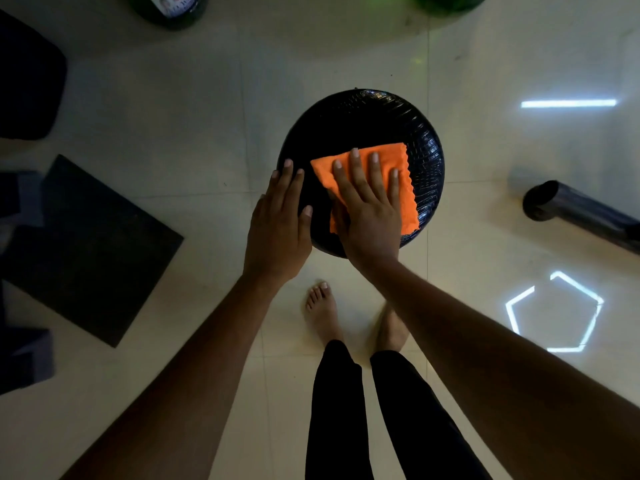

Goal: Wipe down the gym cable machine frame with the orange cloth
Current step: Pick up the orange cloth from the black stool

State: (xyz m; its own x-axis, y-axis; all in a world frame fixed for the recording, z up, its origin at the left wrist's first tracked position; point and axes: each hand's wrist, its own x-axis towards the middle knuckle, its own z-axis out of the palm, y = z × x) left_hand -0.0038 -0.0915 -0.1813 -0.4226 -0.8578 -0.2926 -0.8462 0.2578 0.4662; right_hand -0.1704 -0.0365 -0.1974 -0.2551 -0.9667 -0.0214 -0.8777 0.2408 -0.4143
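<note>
Both of your hands lie flat on the round black seat (pixel 360 123). Your right hand (pixel 369 209), fingers straight and spread, presses the orange cloth (pixel 405 174) onto the seat's near right part, gripping nothing. Your left hand (pixel 278 223), fingers straight, rests on the seat's left edge, just beside the cloth.

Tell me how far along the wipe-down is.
Done: nothing I can confirm; no surface shows a clear wiped patch. In hand: the right hand presses the orange cloth flat on a round black seat, while the left hand rests on its edge. Left: the black tube on the right isn't touched, and no frame uprights are in view.
</note>
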